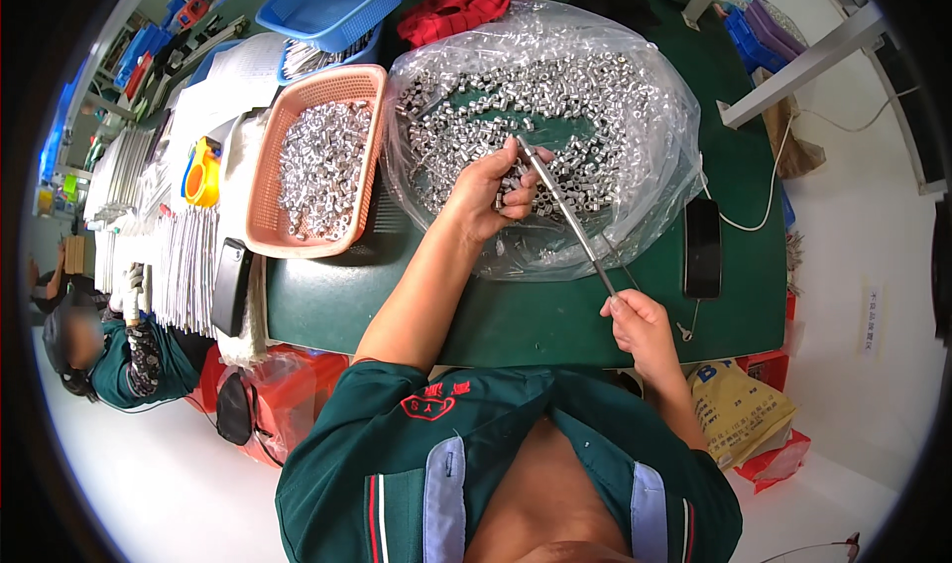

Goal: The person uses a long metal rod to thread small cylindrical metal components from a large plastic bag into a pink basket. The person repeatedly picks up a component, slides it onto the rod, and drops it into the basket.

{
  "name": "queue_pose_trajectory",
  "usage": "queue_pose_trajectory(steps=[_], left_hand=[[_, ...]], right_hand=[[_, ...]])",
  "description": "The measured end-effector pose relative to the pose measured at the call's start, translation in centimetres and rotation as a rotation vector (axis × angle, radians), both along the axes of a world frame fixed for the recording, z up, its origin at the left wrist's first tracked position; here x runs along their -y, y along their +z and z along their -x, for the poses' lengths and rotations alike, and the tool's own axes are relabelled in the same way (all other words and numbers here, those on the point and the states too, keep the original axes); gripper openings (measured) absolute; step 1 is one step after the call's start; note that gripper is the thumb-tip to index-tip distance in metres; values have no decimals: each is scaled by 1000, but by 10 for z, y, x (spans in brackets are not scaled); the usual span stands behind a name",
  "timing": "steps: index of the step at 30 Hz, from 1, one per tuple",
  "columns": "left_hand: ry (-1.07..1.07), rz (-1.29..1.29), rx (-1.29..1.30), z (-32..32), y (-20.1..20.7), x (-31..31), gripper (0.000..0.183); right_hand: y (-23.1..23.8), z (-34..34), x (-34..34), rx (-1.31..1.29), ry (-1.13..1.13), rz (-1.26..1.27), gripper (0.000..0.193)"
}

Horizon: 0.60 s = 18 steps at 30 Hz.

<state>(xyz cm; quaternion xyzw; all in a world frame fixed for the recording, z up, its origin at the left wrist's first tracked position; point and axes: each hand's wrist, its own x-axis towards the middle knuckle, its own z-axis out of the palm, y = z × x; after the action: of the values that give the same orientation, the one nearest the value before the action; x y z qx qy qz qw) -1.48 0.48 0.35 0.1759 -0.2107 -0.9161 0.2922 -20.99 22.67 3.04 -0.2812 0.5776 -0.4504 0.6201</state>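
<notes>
A thin metal rod [565,206] slants across the bag's near side. My right hand [642,327] is closed round its lower end. The rod's upper stretch looks thicker, as if small sleeves were threaded on it. At its upper tip is my left hand [486,191], thumb and forefinger touching or close to the tip, the other fingers curled round several small metal sleeves [510,178]. Beneath that hand lies a clear plastic bag [555,263], spread out and holding many loose, shiny metal sleeves [600,97].
Left of the bag stands a pink basket [260,216] of small metal pieces. Blue baskets [332,12] and a red cloth [466,2] lie behind. Phones [702,249] and yellow tape [203,176] rest on the green table [397,315]. A co-worker [149,365] sits at left.
</notes>
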Motion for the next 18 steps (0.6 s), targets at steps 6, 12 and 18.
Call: queue_pose_trajectory(steps=[6, 12, 18], left_hand=[[18, -81, -152, -9, -6, 10, 51], [67, -103, -102, -12, -1, 13, 40], [116, -269, -228, -12, -18, 15, 30]], right_hand=[[5, 4, -3, -36, -21, -13, 19], [5, 7, -10, -59, -6, -31, 18], [3, 7, -12, -63, 25, -13, 18]])
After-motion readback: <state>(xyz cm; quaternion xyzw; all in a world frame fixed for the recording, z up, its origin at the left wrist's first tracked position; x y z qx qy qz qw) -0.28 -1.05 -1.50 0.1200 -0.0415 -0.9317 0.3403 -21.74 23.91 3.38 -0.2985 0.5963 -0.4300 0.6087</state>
